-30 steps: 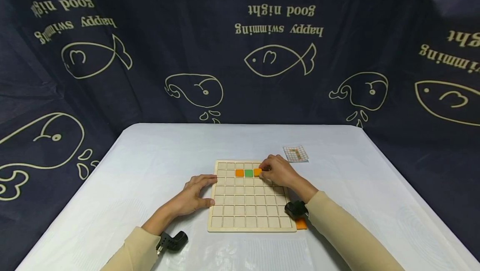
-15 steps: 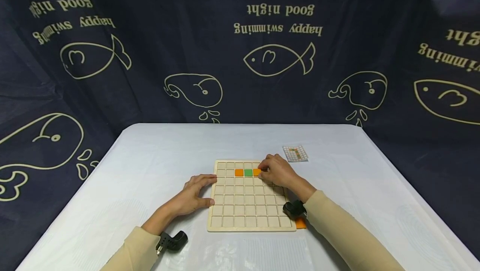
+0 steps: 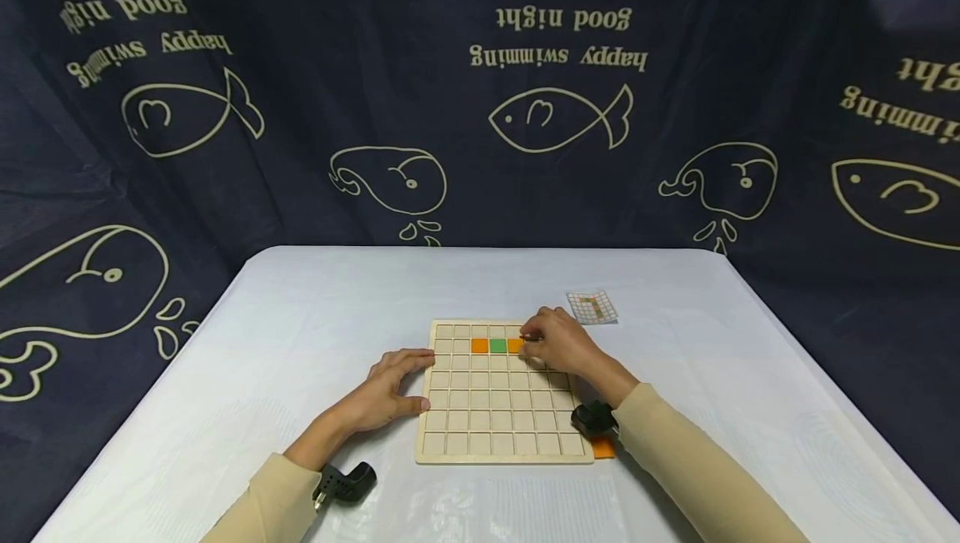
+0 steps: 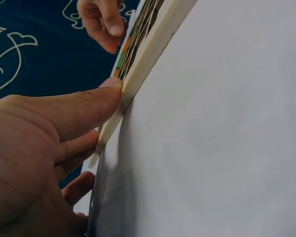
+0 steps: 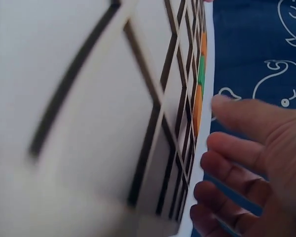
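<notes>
A square wooden grid board (image 3: 480,400) lies flat on the table. Near its far edge, one row holds an orange tile (image 3: 479,346), a green tile (image 3: 497,346) and a second orange tile (image 3: 515,345). My left hand (image 3: 386,391) rests along the board's left side; its thumb and spread fingertips touch the edge. Above the upper right cells is my right hand (image 3: 561,344), fingertips next to the second orange tile. In the right wrist view a gap shows between thumb (image 5: 226,106) and fingers, and no held thing is visible. The right hand hides some cells.
A small pattern card (image 3: 592,308) lies beyond the board's far right corner. Beside the near right corner, an orange piece (image 3: 603,448) is partly covered by the right wrist's camera (image 3: 594,419). A dark printed cloth (image 3: 465,109) hangs behind the white table (image 3: 360,293).
The right fingertips have shifted very slightly right, off the second orange tile. The left hand and the board have stayed in place.
</notes>
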Action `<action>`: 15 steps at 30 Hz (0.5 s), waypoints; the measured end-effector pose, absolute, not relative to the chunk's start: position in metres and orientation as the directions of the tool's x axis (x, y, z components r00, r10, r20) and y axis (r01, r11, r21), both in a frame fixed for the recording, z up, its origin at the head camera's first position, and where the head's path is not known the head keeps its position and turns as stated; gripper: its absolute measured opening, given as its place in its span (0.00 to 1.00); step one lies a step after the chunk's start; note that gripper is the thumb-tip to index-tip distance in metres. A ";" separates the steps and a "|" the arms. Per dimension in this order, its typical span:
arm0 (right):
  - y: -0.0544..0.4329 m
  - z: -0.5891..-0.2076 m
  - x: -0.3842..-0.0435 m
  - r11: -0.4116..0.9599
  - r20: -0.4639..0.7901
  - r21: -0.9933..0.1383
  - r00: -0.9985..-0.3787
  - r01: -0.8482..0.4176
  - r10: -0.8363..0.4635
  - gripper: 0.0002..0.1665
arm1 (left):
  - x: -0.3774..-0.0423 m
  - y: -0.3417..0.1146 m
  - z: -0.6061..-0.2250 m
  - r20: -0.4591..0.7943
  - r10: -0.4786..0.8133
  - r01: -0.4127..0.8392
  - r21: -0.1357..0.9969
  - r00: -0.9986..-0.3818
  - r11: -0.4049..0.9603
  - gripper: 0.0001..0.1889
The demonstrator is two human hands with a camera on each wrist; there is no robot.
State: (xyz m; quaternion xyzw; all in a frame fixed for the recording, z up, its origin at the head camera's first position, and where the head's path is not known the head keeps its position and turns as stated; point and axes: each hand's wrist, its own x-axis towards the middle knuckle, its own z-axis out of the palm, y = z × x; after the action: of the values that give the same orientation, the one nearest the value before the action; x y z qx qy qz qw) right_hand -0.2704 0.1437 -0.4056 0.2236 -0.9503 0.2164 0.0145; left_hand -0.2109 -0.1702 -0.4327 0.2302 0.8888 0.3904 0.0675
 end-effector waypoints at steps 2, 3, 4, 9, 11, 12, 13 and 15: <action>0.147 -0.402 -0.268 0.804 0.122 -0.425 -0.906 -0.417 -0.405 0.19 | -0.211 -0.170 -0.433 0.060 0.463 0.358 0.724 -0.884 0.589 0.33; 0.148 -0.400 -0.267 0.802 0.121 -0.435 -0.909 -0.410 -0.399 0.19 | -0.211 -0.170 -0.432 0.059 0.464 0.358 0.724 -0.884 0.590 0.33; 0.150 -0.399 -0.266 0.800 0.123 -0.443 -0.912 -0.404 -0.392 0.19 | -0.211 -0.170 -0.432 0.058 0.465 0.358 0.725 -0.883 0.589 0.33; 0.163 -0.395 -0.259 0.801 0.169 -0.441 -0.914 -0.405 -0.369 0.18 | -0.211 -0.170 -0.433 0.053 0.469 0.357 0.725 -0.882 0.589 0.33; 0.170 -0.395 -0.256 0.799 0.195 -0.435 -0.910 -0.415 -0.366 0.18 | -0.211 -0.170 -0.433 0.053 0.469 0.356 0.725 -0.882 0.589 0.33; 0.173 -0.395 -0.254 0.799 0.204 -0.432 -0.909 -0.417 -0.364 0.18 | -0.211 -0.170 -0.433 0.052 0.468 0.356 0.726 -0.882 0.589 0.33; 0.176 -0.395 -0.253 0.800 0.204 -0.436 -0.911 -0.412 -0.358 0.18 | -0.211 -0.170 -0.433 0.052 0.467 0.354 0.727 -0.883 0.589 0.33; 0.181 -0.394 -0.250 0.804 0.206 -0.436 -0.915 -0.404 -0.348 0.18 | -0.211 -0.170 -0.433 0.051 0.466 0.352 0.729 -0.883 0.587 0.33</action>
State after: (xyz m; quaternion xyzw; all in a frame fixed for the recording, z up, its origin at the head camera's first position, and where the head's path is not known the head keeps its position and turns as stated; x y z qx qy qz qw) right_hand -0.2500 0.1814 -0.3943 0.1984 -0.9480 0.2422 0.0581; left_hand -0.2107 -0.1700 -0.4335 0.2304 0.8879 0.3915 0.0728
